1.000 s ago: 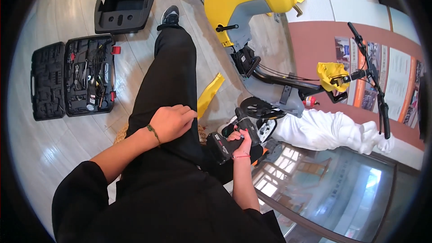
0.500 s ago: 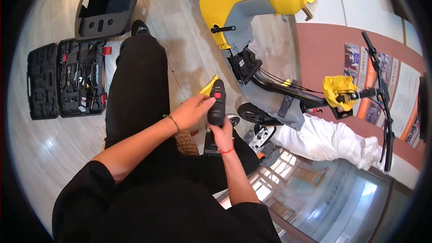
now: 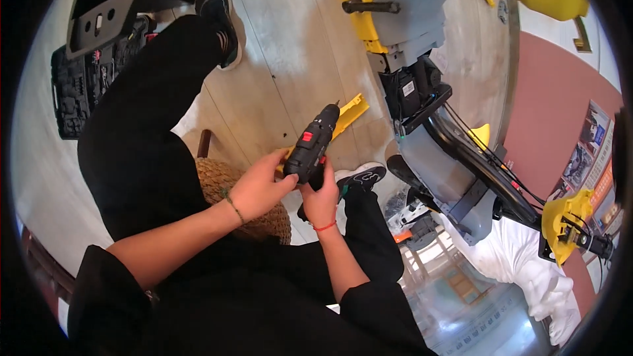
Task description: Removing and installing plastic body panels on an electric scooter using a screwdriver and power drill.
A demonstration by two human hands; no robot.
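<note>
Cordless drill [image 3: 313, 145], black with red parts, is located in front of the person's torso between the legs, its tip pointing forward and slightly to the right. The right hand [image 3: 320, 204] is closed around the handle, thumb on the right side; its other fingers are mostly hidden. The left hand [image 3: 260, 188] is partly curled at the rear of the drill, thumb against the housing; from here I cannot tell how far its fingers are drawn together, or whether they also hold the yellow strip [image 3: 353, 111]. This strip extends behind the drill, and its far end projects past the tip on the right. Open room lies forward of the tip: floor planks [image 3: 277, 59] run between the left shoe [image 3: 221, 23] and the two-wheeler [image 3: 422, 13]. Left boundary: the bent left leg [image 3: 145, 132]. Right boundary: the two-wheeler's grey lower body, with a crank arm [image 3: 371, 6] projecting toward the planks. The right shoe [image 3: 361, 178] is near the drill on its right and limits movement there. A woven stool [image 3: 217, 181] shows beyond the left forearm [image 3: 188, 234]. Past the left leg, a black bin [image 3: 125, 6] partly hides an open tool case [image 3: 79, 99]. At the right, a black tube [image 3: 488, 165] runs toward a yellow cover [image 3: 564, 227]; white cloth [image 3: 501, 250] and a glass panel [image 3: 475, 329] occupy the area nearer the person.
</note>
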